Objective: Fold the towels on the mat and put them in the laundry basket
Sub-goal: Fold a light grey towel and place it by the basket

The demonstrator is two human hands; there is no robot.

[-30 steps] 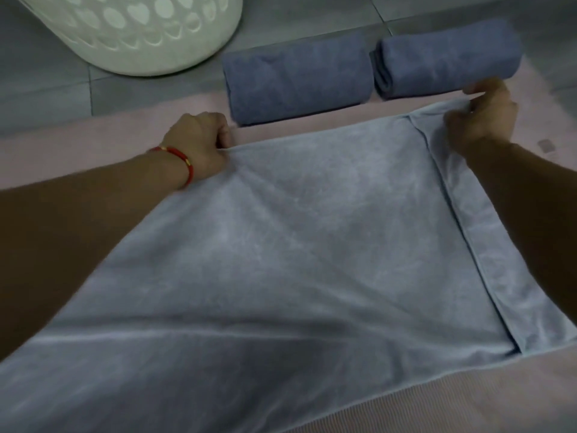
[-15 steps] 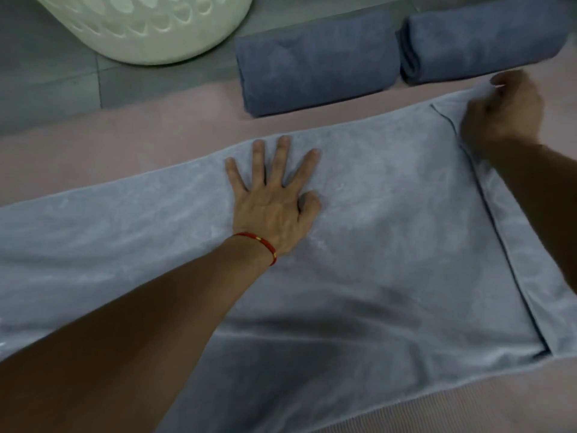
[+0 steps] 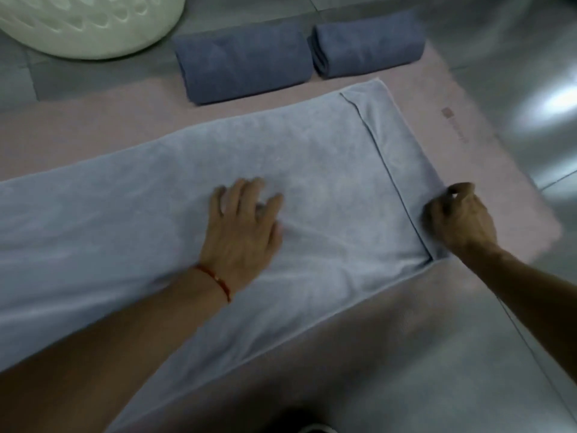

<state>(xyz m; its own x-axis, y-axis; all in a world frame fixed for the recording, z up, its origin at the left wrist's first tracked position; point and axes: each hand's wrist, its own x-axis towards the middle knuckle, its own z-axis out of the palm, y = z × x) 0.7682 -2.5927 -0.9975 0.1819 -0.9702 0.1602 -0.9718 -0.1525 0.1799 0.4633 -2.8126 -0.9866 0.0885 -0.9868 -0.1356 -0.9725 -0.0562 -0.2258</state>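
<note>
- Here, a large pale grey-blue terry towel lies spread flat across the middle of the frame on a dusty pink rectangular mat, its long side running from the left edge to the centre right.
- The left hand, with a thin red cord bracelet at the wrist, rests palm down on the middle of the towel, fingers stretched out and slightly spread, holding nothing.
- The right hand sits at the towel's right end, by the hemmed band near its lower right corner; its fingers curl in and pinch the cloth edge.
- Two darker slate-blue folded towels lie side by side at the upper centre of the frame, at the mat's far edge, just beyond the spread towel.
- A cream plastic laundry basket with oval holes stands in the upper left corner on the grey tiled floor, near the left folded towel.
</note>
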